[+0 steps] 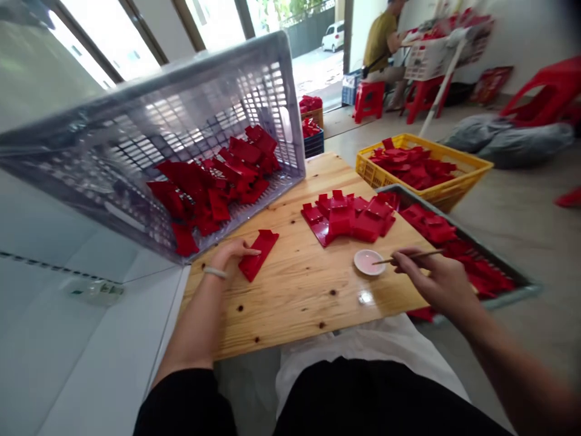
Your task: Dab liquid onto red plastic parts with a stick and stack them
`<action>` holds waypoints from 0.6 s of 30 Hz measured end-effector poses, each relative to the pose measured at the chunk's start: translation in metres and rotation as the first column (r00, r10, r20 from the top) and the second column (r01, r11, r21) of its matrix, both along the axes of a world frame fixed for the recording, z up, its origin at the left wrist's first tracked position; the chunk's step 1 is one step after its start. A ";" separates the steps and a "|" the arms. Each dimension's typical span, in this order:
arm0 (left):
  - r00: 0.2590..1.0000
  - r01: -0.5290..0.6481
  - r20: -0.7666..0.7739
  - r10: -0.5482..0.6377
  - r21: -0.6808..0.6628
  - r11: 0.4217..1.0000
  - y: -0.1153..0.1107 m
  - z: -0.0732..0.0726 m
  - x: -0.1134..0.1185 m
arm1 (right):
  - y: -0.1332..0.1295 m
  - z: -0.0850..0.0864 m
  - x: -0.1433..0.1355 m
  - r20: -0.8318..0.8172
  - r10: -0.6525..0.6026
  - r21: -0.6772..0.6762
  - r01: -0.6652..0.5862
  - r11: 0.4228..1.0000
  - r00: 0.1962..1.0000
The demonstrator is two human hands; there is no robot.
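My left hand (235, 250), with a pale band at the wrist, has its fingers on a flat red piece (258, 255) with a tabbed end, which lies on the wooden table. Between the closed fingers of my right hand (438, 278) is a thin brush-like stick (420, 254). The stick's tip reaches into a small white dish (369, 263) holding a shallow pinkish liquid. Behind the dish, several similar red pieces (349, 215) overlap in a fanned pile.
A grey plastic crate (297, 139) lies tipped on its side at the left, with red pieces inside. Right of the table (295, 303) stand a green crate (521, 293) and a yellow crate (472, 172) of red pieces. Another person (381, 42) sits at the back.
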State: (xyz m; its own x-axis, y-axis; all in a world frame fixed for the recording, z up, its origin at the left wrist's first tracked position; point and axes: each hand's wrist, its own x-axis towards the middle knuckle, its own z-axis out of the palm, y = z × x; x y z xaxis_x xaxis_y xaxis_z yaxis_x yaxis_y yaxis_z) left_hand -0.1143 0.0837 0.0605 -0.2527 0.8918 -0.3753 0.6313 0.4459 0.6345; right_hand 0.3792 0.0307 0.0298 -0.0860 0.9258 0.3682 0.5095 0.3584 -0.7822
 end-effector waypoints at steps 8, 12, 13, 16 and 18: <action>0.851 -0.089 0.522 0.066 0.020 0.996 -0.075 -0.019 0.052 | 0.017 -0.022 0.001 0.004 0.008 -0.135 -0.008 0.991 1.000; 0.651 -0.192 0.748 0.128 -0.001 0.981 -0.098 -0.017 0.106 | 0.016 -0.016 0.000 -0.046 -0.024 -0.129 0.018 0.992 0.999; 0.548 -0.231 0.822 0.154 -0.028 0.973 -0.102 -0.016 0.121 | 0.017 -0.015 0.000 -0.053 -0.028 -0.127 0.021 0.992 0.998; 0.214 -0.308 0.957 0.197 -0.125 0.943 -0.112 -0.011 0.165 | 0.013 -0.010 -0.001 -0.088 -0.043 -0.121 0.032 0.992 0.995; 0.104 -0.304 0.977 0.188 -0.148 0.941 -0.118 -0.008 0.190 | 0.006 -0.003 -0.001 -0.130 -0.086 -0.104 0.073 0.992 0.988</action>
